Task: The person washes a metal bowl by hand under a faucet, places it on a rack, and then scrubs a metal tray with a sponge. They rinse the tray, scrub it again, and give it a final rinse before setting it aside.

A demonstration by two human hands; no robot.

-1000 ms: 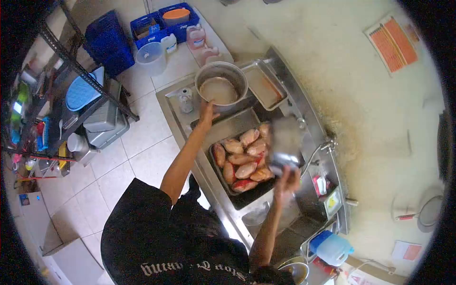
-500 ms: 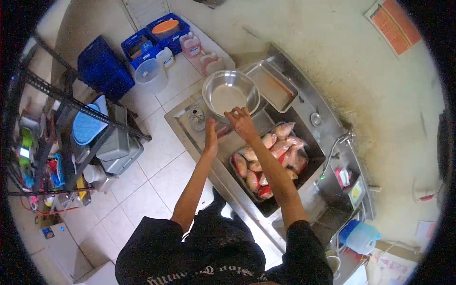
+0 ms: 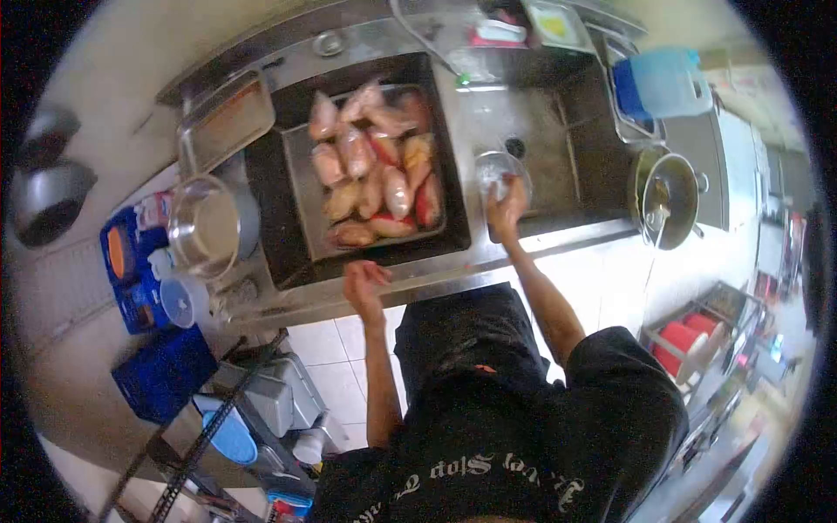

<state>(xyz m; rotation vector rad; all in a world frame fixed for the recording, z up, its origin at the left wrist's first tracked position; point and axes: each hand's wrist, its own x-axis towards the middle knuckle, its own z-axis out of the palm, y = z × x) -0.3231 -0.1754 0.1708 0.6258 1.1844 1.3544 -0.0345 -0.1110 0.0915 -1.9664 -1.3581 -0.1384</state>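
Note:
My right hand (image 3: pixel 509 207) is at the near rim of a small round bowl (image 3: pixel 504 164), shiny or see-through, by the divider of the right sink basin. Its fingers reach over the rim and seem closed on it, though motion blurs them. Over the front edge of the sink is my left hand (image 3: pixel 365 286), fingers loosely bent and apart, with nothing visible in them. Beyond it, the left basin (image 3: pixel 301 187) holds a tray piled with several plastic-wrapped packs of pale, raw-looking meat (image 3: pixel 370 179), some with red.
A large steel bowl (image 3: pixel 207 222) and a shallow metal tray (image 3: pixel 228 126) stand left of the basins. To the right are a pot (image 3: pixel 667 196) with something inside and a blue jug (image 3: pixel 667 83). A thin hose (image 3: pixel 418 35) hangs behind the basins.
My view has swung right along the sink. Both hands have left the large steel bowl; my right hand is now at the small bowl, and my left is at the sink's front edge.

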